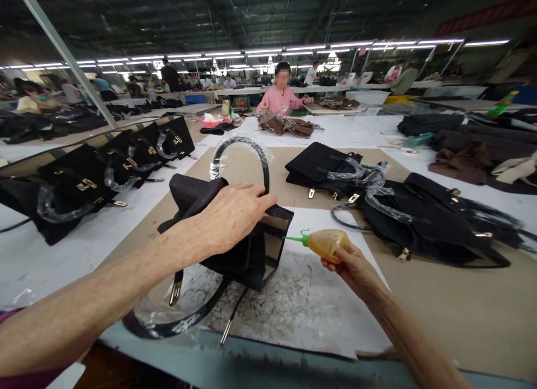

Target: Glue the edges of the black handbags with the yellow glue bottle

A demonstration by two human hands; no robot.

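A black handbag lies tipped over on the stained white sheet in front of me, its beige-lined edge turned to the right. My left hand reaches across its top and grips it near the base of a plastic-wrapped handle; the fingertips are partly hidden. A second wrapped handle loops toward the table's front edge, close to a strap with a gold metal tip. In my right hand is a squeeze bottle of yellowish liquid. Its thin green nozzle points left, close to the bag's open side.
Several black handbags stand in a row on the left. More black bags lie at the right, with dark fabric pieces behind. Across the table sits a person in pink, near brown pieces. A pole rises at the left.
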